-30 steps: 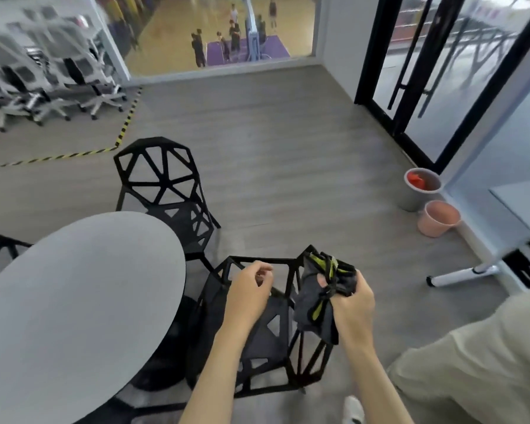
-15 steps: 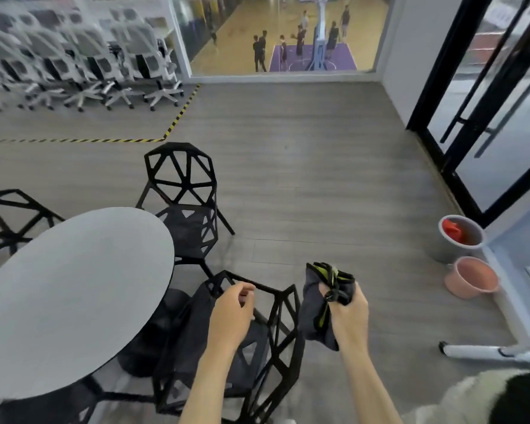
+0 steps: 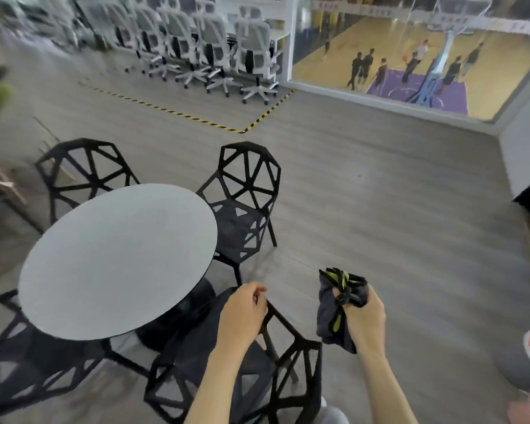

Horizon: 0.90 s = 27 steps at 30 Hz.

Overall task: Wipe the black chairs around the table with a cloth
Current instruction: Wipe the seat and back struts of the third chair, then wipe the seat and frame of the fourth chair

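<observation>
from the head camera: the left hand [image 3: 242, 313] has its fingers curled over the top bar of the nearest black chair [image 3: 291, 362], gripping the backrest frame at its upper corner. that chair stands at the near edge of the round grey table [image 3: 117, 258], its seat turned toward the table's dark pedestal. the right hand [image 3: 363, 319] is clenched round a bunched dark cloth [image 3: 334, 313] with yellow-green trim, held in the air just to the right of the chair's back and not touching it; the loose end of the cloth hangs below the fist. a second black chair [image 3: 245, 203] sits at the table's far right edge, a third [image 3: 83, 169] at its far left edge, and a fourth [image 3: 22, 362] at the near left, partly under the tabletop. the floor is grey plank. a row of white office chairs [image 3: 202, 53] lines the far wall behind yellow-black floor tape [image 3: 178, 113]. beyond a window [image 3: 410, 56], people stand on a basketball court.
</observation>
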Each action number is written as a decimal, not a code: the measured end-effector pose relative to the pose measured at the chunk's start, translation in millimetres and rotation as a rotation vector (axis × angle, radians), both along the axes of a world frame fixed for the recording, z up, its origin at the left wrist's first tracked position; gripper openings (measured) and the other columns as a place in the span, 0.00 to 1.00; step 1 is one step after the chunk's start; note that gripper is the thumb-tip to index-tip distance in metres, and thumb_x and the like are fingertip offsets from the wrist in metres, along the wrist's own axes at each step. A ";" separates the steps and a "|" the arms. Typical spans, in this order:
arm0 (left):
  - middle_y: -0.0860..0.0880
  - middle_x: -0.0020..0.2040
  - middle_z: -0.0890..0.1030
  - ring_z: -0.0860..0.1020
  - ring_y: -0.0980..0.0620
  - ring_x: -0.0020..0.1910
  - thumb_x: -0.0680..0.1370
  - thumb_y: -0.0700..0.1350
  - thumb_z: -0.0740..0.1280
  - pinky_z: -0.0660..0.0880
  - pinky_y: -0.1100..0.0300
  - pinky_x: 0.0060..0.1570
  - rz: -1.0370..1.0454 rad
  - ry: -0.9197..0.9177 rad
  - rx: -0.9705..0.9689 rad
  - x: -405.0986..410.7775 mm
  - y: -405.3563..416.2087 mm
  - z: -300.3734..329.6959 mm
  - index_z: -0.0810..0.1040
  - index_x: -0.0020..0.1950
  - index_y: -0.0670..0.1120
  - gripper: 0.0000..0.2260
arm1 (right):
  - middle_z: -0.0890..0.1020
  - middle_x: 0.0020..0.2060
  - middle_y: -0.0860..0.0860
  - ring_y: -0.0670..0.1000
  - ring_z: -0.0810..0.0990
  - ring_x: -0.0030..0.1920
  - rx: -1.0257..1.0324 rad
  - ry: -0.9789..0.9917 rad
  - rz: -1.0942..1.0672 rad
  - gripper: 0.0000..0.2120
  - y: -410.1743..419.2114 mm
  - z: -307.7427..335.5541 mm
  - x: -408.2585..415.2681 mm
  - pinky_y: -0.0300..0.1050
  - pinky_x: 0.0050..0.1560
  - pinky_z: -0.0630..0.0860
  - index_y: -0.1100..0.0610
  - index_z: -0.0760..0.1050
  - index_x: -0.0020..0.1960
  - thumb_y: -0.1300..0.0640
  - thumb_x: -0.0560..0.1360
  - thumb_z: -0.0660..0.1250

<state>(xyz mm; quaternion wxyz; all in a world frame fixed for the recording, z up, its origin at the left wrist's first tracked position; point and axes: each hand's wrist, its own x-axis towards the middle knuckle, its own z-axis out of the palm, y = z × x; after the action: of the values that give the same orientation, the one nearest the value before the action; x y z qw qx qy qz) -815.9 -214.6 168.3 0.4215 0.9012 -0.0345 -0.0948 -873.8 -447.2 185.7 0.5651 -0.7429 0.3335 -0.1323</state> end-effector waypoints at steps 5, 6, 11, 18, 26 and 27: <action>0.61 0.54 0.81 0.79 0.64 0.52 0.85 0.49 0.62 0.79 0.60 0.54 0.162 0.026 0.018 38.8 -40.8 -17.4 0.79 0.60 0.57 0.08 | 0.85 0.41 0.47 0.50 0.83 0.44 -0.010 0.038 0.184 0.08 -52.5 -11.2 80.4 0.48 0.42 0.78 0.48 0.79 0.48 0.61 0.76 0.73; 0.61 0.53 0.81 0.79 0.65 0.51 0.85 0.49 0.62 0.79 0.60 0.53 0.195 0.033 0.022 48.9 -54.4 -21.6 0.79 0.60 0.58 0.08 | 0.84 0.40 0.47 0.48 0.83 0.42 -0.029 0.045 0.234 0.08 -68.3 -10.5 98.4 0.46 0.40 0.76 0.50 0.79 0.46 0.62 0.75 0.73; 0.62 0.53 0.81 0.80 0.61 0.51 0.85 0.50 0.62 0.80 0.56 0.54 0.305 0.101 0.084 103.4 -118.4 -23.9 0.80 0.58 0.57 0.08 | 0.85 0.41 0.46 0.53 0.85 0.45 -0.048 0.135 0.439 0.09 -157.0 -14.0 184.9 0.44 0.42 0.77 0.47 0.80 0.47 0.61 0.76 0.73; 0.64 0.49 0.81 0.79 0.65 0.49 0.83 0.48 0.62 0.79 0.59 0.51 0.513 0.111 0.099 195.6 -186.9 -11.4 0.79 0.53 0.60 0.08 | 0.85 0.38 0.58 0.59 0.82 0.35 0.200 0.089 0.501 0.05 -233.5 9.5 307.1 0.55 0.34 0.79 0.53 0.79 0.42 0.58 0.73 0.74; 0.59 0.48 0.82 0.80 0.61 0.48 0.83 0.47 0.62 0.79 0.54 0.52 0.605 0.080 0.079 309.7 -237.8 -8.0 0.81 0.54 0.55 0.08 | 0.79 0.28 0.57 0.55 0.76 0.24 0.506 0.049 0.667 0.06 -244.3 32.9 409.7 0.46 0.23 0.69 0.65 0.78 0.47 0.70 0.81 0.63; 0.59 0.49 0.82 0.80 0.61 0.48 0.83 0.47 0.62 0.79 0.54 0.52 0.609 0.073 0.068 322.5 -243.3 -8.3 0.81 0.55 0.55 0.08 | 0.78 0.31 0.61 0.56 0.75 0.25 0.509 0.086 0.708 0.06 -242.2 28.7 424.9 0.50 0.26 0.69 0.64 0.77 0.50 0.68 0.82 0.62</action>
<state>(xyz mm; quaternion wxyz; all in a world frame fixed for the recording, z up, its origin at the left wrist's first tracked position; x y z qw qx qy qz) -493.5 -457.9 160.0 0.4010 0.8798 0.2553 0.0025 -448.8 -689.4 214.4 0.7264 -0.6533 0.1035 0.1868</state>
